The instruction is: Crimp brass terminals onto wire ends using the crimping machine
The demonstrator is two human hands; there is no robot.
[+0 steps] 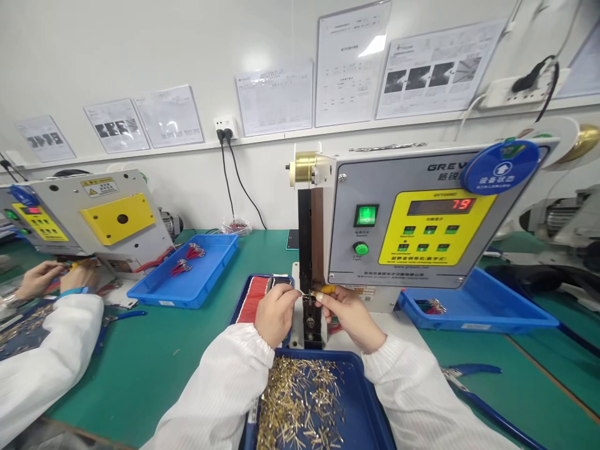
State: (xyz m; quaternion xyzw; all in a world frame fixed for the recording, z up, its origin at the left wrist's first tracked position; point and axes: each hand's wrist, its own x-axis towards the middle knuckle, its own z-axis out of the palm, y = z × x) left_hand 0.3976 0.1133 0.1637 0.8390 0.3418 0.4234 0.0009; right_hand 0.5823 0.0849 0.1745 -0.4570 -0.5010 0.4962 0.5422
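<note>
At the front of the crimping machine (398, 212), my left hand (276, 312) pinches a thin metal-legged part (305, 295) between thumb and forefinger. Facing it, my right hand (354, 317) is closed in a pinch, fingertips almost meeting those of the left; whatever it grips is too small to make out. Both hands are level with the machine's narrow dark working head (310, 322). Below my wrists, a dark blue tray (363, 400) holds a heap of small gold-coloured parts with thin legs (300, 400). Behind my left hand lies a bundle of red wires (255, 297) in another tray.
Blue-handled pliers (469, 381) lie right of my forearm. A blue bin (487, 315) with a few wired pieces stands behind them. To the left are another blue bin (187, 294), more pliers (110, 319), and a co-worker's hands (60, 278) at a second machine (117, 212).
</note>
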